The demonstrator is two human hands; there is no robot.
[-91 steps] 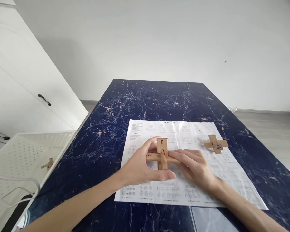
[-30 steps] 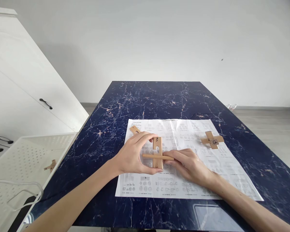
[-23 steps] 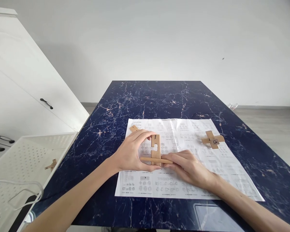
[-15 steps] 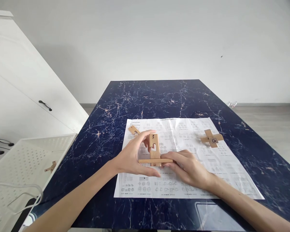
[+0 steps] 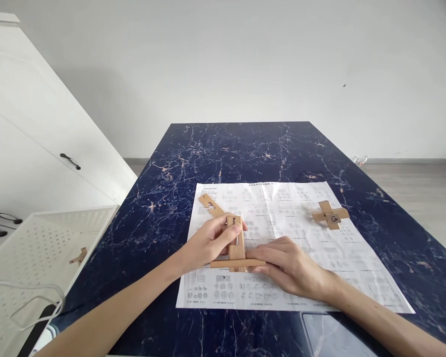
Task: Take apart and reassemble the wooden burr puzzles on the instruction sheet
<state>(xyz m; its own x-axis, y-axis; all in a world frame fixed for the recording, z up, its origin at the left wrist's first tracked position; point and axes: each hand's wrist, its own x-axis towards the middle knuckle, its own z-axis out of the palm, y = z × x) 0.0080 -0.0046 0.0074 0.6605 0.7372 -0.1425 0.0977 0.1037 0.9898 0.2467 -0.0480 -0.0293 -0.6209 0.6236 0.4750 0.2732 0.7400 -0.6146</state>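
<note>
My left hand (image 5: 217,237) is closed on a notched wooden puzzle piece (image 5: 241,252) with a "3" inked near its top, the thumb lying over its cut-out. A second puzzle piece (image 5: 221,264), seen edge-on, crosses it near the lower end. The right end of this crosspiece is pinched by my right hand (image 5: 292,265). The two pieces appear fitted together, though the joint is partly hidden. Behind my left hand, a loose notched wooden piece (image 5: 208,202) lies on the printed sheet (image 5: 301,292). To the right sits a cross-shaped wooden assembly (image 5: 330,215) marked "G".
The sheet with rows of small diagrams lies on a dark blue marbled table (image 5: 241,153). A white perforated bin (image 5: 107,218) stands at the left, holding a small wooden piece (image 5: 79,256) and a cable (image 5: 40,284). A shiny flat rectangular object (image 5: 334,332) lies at the front edge.
My left hand has closed from a loose spread onto the "3" piece, its thumb now over the cut-out. Both held pieces have come slightly lower and nearer. My right hand keeps its pinch.
</note>
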